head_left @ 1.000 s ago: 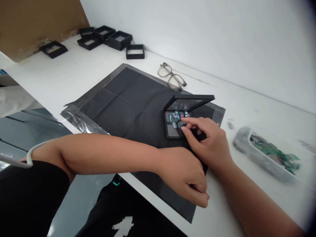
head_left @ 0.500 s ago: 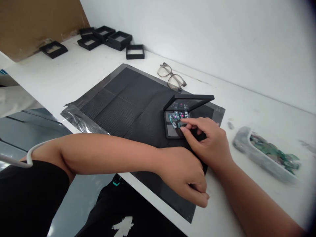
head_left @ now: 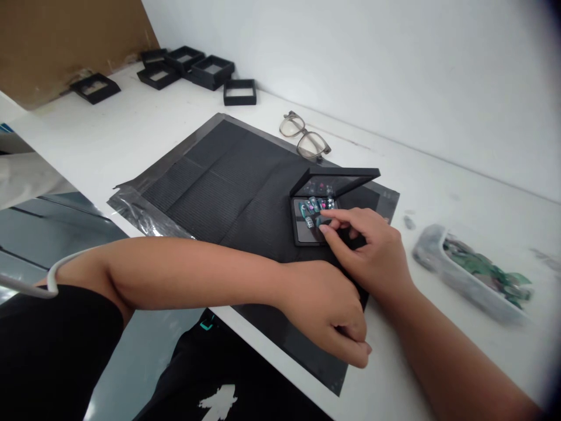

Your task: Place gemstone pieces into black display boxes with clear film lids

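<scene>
White table [head_left: 140, 114], black mat [head_left: 236, 175], open case [head_left: 295, 231]

Patterned false nails [head_left: 312, 204] lie in the black case, on the mat's far right part, lid tilted up; the right hand [head_left: 322, 220] has thumb and forefinger narrowly apart at one nail, though whether they grip it I cannot tell; the left hand [head_left: 326, 313] is curled over the mat's near end, its grasp hidden; glasses [head_left: 304, 133] lie beyond the case, a clear tub [head_left: 467, 287] to the right; pale marks [head_left: 390, 196] at the mat's corner are too faint to read.
</scene>
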Available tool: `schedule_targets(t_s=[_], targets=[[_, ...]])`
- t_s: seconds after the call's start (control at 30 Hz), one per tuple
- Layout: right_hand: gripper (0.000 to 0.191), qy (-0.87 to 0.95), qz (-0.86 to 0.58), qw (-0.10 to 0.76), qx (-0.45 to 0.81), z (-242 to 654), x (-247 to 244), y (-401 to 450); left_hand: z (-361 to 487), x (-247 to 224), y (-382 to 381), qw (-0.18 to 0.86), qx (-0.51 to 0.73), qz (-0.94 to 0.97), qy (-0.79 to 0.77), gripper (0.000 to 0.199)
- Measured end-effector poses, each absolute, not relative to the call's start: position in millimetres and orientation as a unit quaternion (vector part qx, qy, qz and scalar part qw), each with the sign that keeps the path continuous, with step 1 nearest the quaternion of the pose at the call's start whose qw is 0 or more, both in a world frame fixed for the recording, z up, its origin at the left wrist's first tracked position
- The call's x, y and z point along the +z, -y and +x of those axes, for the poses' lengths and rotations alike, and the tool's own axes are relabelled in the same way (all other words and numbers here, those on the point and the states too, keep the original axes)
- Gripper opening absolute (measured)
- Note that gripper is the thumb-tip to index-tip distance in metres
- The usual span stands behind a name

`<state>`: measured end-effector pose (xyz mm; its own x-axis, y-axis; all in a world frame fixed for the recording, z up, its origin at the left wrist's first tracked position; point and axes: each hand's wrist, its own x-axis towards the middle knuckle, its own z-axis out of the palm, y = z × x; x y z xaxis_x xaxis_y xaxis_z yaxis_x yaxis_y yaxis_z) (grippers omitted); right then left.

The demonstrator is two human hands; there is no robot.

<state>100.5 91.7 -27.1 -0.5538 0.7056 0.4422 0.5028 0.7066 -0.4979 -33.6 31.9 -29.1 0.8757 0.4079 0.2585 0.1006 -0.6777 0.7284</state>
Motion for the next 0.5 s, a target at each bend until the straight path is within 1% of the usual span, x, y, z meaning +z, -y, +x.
schedule_targets(t_s=[0.2,0.5], targets=[[0.014,0.864,-0.358,0.316,0.160,100.2,-26.0,-92.2,-33.7,-27.3,-31.6,0.378,0.186,0.894,-0.151,0.048],[0.015,0.873,-0.346,0.309,0.148,98.6,-26.3,-93.5,-33.9,-29.8,-30.9,0.372,0.189,0.898,-0.142,0.048]])
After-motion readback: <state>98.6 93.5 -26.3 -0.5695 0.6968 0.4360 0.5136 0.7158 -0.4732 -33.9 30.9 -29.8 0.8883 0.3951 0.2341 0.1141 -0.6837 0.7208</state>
